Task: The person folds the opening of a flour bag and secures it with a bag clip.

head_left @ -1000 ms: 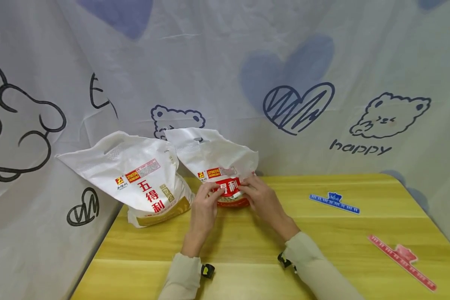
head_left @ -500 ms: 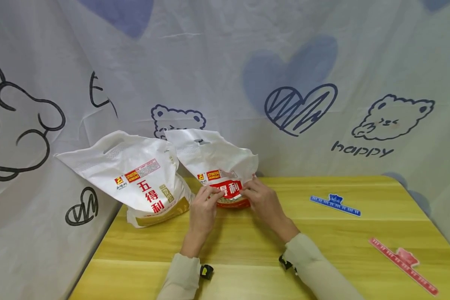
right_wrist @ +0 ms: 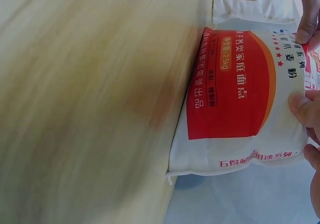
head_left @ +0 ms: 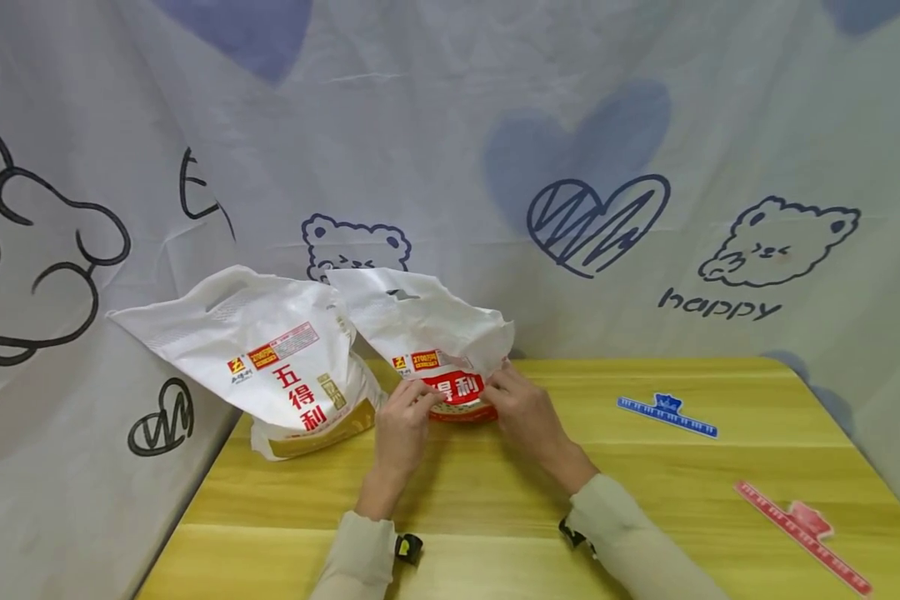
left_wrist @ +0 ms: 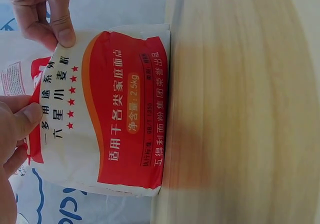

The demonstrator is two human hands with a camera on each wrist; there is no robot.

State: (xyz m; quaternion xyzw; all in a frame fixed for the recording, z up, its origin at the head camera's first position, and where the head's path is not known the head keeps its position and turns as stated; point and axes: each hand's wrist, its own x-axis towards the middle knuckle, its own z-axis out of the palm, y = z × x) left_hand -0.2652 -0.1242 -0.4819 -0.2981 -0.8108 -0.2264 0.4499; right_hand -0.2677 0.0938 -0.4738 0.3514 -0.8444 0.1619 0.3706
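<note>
A white and red flour bag (head_left: 450, 317) stands on the table, its slack top leaning back. Both hands are at its front, where the material is creased beneath the red label. My left hand (head_left: 403, 421) pinches the crease on the left, thumb pressed to the front in the left wrist view. My right hand (head_left: 527, 412) pinches it at the right edge. The lower front (left_wrist: 132, 104), red with "2.5kg" printed on it, faces me in both wrist views. The bag's back is hidden.
A second flour bag (head_left: 292, 358), white and gold, stands close on the left. On the right of the wooden table (head_left: 480, 533) lie a blue clip (head_left: 667, 412) and a red clip (head_left: 802, 533). A printed cloth (head_left: 435, 150) hangs behind.
The bag's upper part has sagged slightly lower, and both hands have come down a little with it, still pinching. The head view has shifted slightly; the clips and second bag stay put.
</note>
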